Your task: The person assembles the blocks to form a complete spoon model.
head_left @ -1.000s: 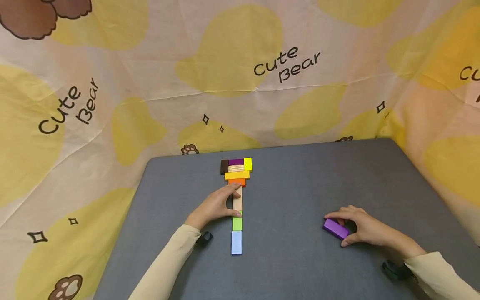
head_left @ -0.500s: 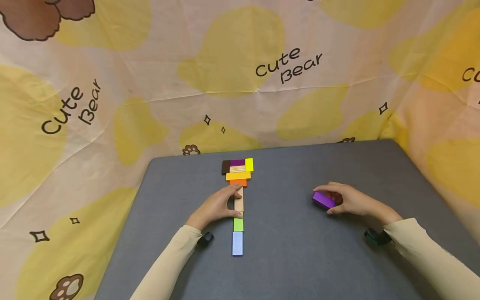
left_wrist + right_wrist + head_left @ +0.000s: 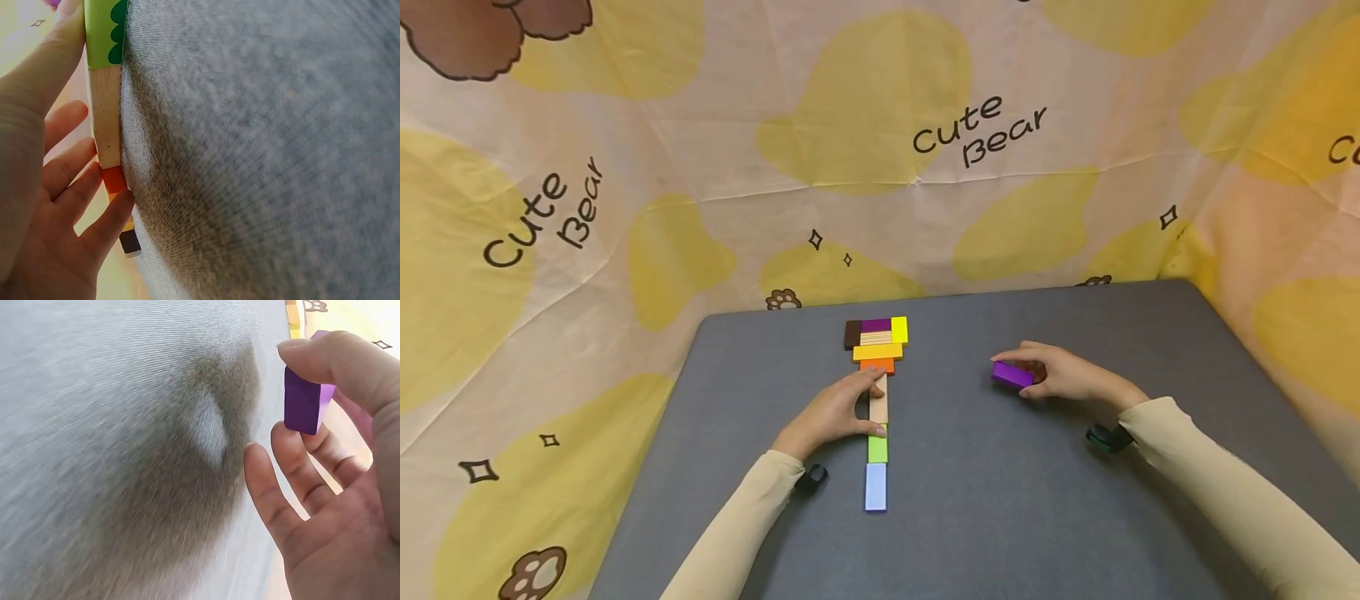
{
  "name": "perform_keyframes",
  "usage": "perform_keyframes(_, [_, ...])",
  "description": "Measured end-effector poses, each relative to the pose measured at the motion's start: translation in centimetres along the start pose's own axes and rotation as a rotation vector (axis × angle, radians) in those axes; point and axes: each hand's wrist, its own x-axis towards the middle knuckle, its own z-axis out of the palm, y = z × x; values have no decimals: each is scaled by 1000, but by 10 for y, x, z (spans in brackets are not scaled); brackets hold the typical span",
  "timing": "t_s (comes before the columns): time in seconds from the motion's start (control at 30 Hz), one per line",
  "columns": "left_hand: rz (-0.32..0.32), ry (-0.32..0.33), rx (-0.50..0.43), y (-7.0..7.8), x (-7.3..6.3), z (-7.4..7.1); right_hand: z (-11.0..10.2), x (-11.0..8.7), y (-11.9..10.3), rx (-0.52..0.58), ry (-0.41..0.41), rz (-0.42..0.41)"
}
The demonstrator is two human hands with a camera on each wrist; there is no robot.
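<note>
My right hand (image 3: 1067, 371) pinches a purple wooden block (image 3: 1012, 374) between thumb and fingers, held over the table to the right of a row of blocks. In the right wrist view the block's end (image 3: 303, 403) shows under the thumb. My left hand (image 3: 831, 412) rests along the row's left side, fingers relaxed and spread. Its thumb touches the green block (image 3: 877, 450), which has dark green scallops in the left wrist view. Its fingertips lie at the orange block (image 3: 886, 364). Between them is a plain wooden block (image 3: 878, 407), partly covered.
A light blue block (image 3: 876, 487) forms the row's near end. Beyond the orange one lies a golden-yellow block (image 3: 877, 352). Farther back, dark brown (image 3: 852, 335), dark purple (image 3: 876, 325), striped (image 3: 876, 338) and yellow (image 3: 899, 330) blocks sit together on the grey table (image 3: 970, 517). Printed cloth hangs behind.
My right hand has carried the purple block leftward and farther from me, closer to the row. The left hand and the row have stayed in place.
</note>
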Motion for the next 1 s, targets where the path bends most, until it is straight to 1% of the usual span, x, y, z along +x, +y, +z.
perform_keyframes(0.13, [-1, -7, 5, 0, 0, 1, 3, 14, 0, 6, -11, -18])
perform_keyframes(0.23, [1, -7, 8, 0, 0, 1, 6, 23, 0, 12, 10, -21])
perform_keyframes(0.37, [1, -7, 4, 0, 0, 1, 10, 36, 0, 36, 94, -5])
perform_keyframes(0.53, [-8, -8, -6, 0, 0, 0, 13, 50, -2, 132, 211, 50])
perform_keyframes(0.63, [-3, 2, -11, 0, 0, 1, 13, 58, -3, 169, 248, 85])
perform_keyframes(0.73, [6, 8, -13, 0, 0, 2, 14, 65, -2, 194, 269, 100])
perform_keyframes(0.83, [9, 6, -7, 1, -1, 1, 14, 74, -4, 215, 288, 95])
perform_keyframes(1.0, [5, 6, -1, 2, 0, 0, 16, 97, -9, 239, 330, 40])
